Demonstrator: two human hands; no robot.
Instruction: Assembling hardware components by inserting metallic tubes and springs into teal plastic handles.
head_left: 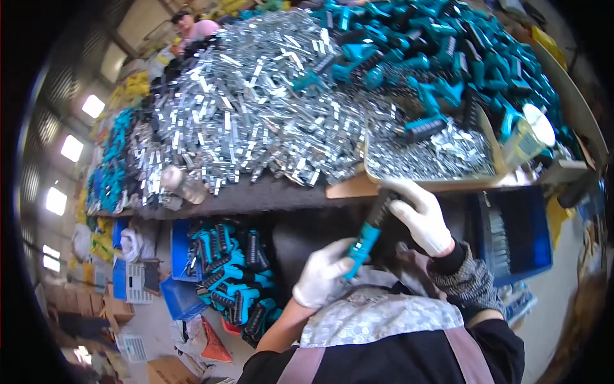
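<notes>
Head view shows me left hand (323, 274) curled snugly and right hand (422, 219) half-closed on the teal-and-black handle (366, 239) between them, seemingly a two-handed handling step calling for steady support.

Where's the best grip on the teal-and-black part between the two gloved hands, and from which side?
Probably the teal mid-section of the part, coming in from its left. It slants up to the right; the left hand is at its lower teal end and the right hand at its upper black end, leaving that stretch exposed, and its left flank looks unobstructed.
</notes>
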